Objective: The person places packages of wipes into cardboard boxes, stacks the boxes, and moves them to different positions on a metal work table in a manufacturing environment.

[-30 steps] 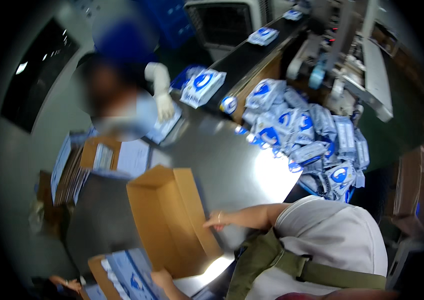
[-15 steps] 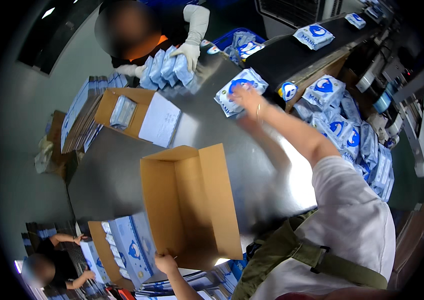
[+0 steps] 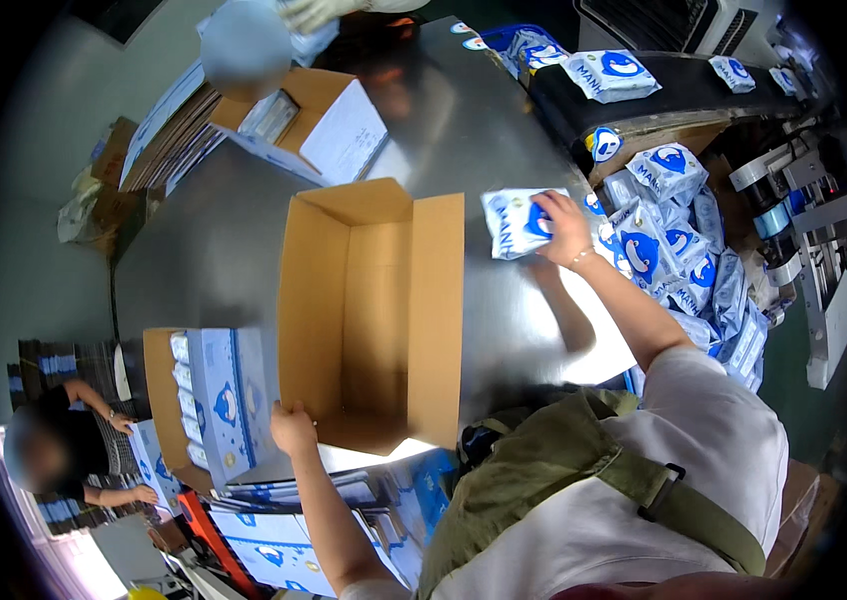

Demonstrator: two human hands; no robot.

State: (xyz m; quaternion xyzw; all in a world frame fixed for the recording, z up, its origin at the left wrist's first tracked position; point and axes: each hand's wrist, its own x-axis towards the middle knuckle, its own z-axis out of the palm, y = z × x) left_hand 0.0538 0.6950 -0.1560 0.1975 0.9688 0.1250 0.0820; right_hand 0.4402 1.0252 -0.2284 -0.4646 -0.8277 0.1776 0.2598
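**Open carton steadied, packet gripped over steel worktop**

Hard to read at the rim: fisheye bends every edge, and the far end of the worktop (image 3: pixel 214 250) blurs out. Left forearm cut off at the lower edge; right arm half hidden behind the pale shirt and green strap. Fingers of the left hand (image 3: pixel 292 430) partly tucked behind the carton's near-left corner, so only the knuckles show, closed on the cardboard edge. Right hand (image 3: pixel 564 225) wrapped over the right end of a white and blue packet (image 3: pixel 514 222), grip closed on it, thumb side hidden beneath.

Packet just right of the carton's right flap, slightly above the metal surface or resting on it; cannot tell which. Long axis roughly left to right, free end pointing at the carton.

Brown carton (image 3: pixel 369 310) open upward, empty inside, long axis running away from the body, flaps spread left and right.

Heap of like packets (image 3: pixel 674 250) to the right, partly cut off by the sleeve. Black conveyor belt (image 3: pixel 664 100) beyond, carrying more. Blue printed boxes (image 3: pixel 219 400) lower left.
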